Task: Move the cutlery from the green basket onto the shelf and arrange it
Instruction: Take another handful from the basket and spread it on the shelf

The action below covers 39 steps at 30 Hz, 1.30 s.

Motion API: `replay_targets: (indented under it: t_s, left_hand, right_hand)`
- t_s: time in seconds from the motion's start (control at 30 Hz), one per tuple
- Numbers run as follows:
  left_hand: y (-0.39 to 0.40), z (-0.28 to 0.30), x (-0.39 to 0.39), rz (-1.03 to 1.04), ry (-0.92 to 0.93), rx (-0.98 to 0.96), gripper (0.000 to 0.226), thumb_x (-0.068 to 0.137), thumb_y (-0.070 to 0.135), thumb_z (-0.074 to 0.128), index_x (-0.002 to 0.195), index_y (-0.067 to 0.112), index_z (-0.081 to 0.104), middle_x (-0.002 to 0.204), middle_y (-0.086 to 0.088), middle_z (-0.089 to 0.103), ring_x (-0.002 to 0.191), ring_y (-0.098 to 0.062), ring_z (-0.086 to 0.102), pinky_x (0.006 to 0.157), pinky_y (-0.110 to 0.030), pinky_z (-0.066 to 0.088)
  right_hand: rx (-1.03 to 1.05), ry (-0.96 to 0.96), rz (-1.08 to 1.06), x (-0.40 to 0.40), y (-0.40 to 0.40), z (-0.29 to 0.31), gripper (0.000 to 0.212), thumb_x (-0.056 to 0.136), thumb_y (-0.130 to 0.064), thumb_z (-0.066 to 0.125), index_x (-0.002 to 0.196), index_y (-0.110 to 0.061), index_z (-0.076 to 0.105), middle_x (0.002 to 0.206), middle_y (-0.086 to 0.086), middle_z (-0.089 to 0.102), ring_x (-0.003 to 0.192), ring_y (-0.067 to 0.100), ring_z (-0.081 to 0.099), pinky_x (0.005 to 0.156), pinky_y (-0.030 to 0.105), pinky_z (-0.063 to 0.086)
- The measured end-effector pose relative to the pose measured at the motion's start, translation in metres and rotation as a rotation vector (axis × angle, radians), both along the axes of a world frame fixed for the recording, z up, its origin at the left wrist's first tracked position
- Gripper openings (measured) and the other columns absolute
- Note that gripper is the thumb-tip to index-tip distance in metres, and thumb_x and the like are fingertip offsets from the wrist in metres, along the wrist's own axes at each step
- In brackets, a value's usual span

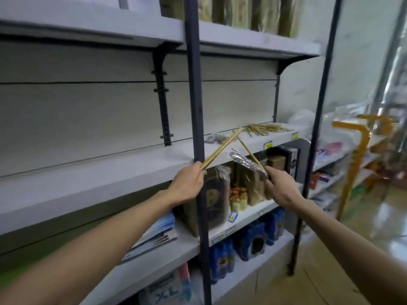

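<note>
Chopsticks [222, 148] were gripped in the left hand [189, 183], spoons [247, 162] and one stick in the right hand [279, 188], just before the shelf [110, 172], where placement beside earlier cutlery [264, 129] seemed due next.

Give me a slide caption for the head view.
Left hand holds chopsticks, right hand a wrapped spoon, at the shelf.

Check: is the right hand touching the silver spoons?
Touching. The head view shows the right hand pinching the silver spoons at their lower end, together with one chopstick.
</note>
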<state>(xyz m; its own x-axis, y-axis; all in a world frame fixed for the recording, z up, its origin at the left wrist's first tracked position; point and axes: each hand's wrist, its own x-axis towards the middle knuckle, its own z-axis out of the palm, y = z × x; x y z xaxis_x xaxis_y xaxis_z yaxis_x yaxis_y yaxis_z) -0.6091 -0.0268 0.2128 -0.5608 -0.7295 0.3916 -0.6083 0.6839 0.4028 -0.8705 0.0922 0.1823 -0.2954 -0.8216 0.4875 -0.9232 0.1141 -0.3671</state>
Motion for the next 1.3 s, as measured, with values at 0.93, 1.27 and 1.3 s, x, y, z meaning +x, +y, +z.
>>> replay_targets:
  t_s: [0.93,1.27,1.3]
  left_hand:
    - [-0.269,0.064,-0.325,0.294,-0.034,0.339,0.018,0.097,0.013,0.046,0.102,0.009,0.063,0.072,-0.009,0.058,0.067,-0.028,0.056,0.056,-0.029,0.041]
    - [-0.323,0.044,-0.439,0.425,0.071,0.411,0.02,0.103,0.027,0.044,0.1,0.014,0.058,0.08,-0.015,0.063,0.069,-0.029,0.058,0.057,-0.029,0.039]
    - [-0.327,0.043,-0.451,0.433,0.031,0.387,0.024,0.105,0.034,0.044,0.108,0.018,0.061,0.094,-0.017,0.068,0.079,-0.031,0.062,0.062,-0.03,0.039]
  right_hand:
    - [0.267,-0.592,0.047,-0.286,-0.325,0.087,0.029,0.1,-0.023,0.046,0.086,-0.006,0.064,0.069,0.005,0.045,0.05,0.017,0.04,0.041,0.02,0.029]
    - [0.397,-0.707,0.227,-0.392,-0.413,0.088,0.024,0.094,-0.011,0.051,0.07,-0.01,0.058,0.055,0.004,0.043,0.043,0.015,0.035,0.042,0.021,0.024]
    - [0.425,-0.7,0.246,-0.402,-0.421,0.088,0.023,0.093,-0.012,0.052,0.071,-0.01,0.057,0.055,0.004,0.043,0.043,0.015,0.035,0.042,0.022,0.024]
